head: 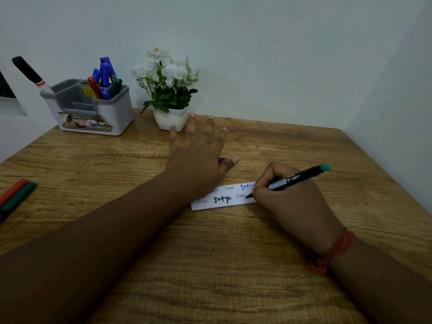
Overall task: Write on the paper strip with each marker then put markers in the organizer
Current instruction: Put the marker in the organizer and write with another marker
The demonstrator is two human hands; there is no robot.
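Marker (295,179) in right hand (289,202): thin, rigid, light black barrel with teal end cap, pinched low near the tip between curled fingers, tip touching strip (224,197) on its lower row. Judged easy to control from that low grip; smooth plastic, likely to slip only if held near the cap.

Strip: white paper, flat on table (210,265), centre of view, already carrying several written words in black, green and blue. Judged very light and limp, prone to sliding or creasing under tip pressure. Held down by left hand (198,157), which lies flat with fingers straight and spread, heel covering the strip's left end. Short dark object partly hidden under left thumb; cannot tell what it is.

Organizer (93,108): grey-and-white plastic box at far left against wall, well apart from strip. Several blue markers, one red and one green upright in its right rear compartment; one black marker (30,72) leaning out at its left edge. Judged stable enough for one-handed drop-in.

Red marker (12,191) and green marker (18,198) lying side by side, touching, at left table edge, not yet stowed. Best taken mid-barrel.

Potted flowers (169,90) just beside organizer, behind left hand; light, could tip if brushed.
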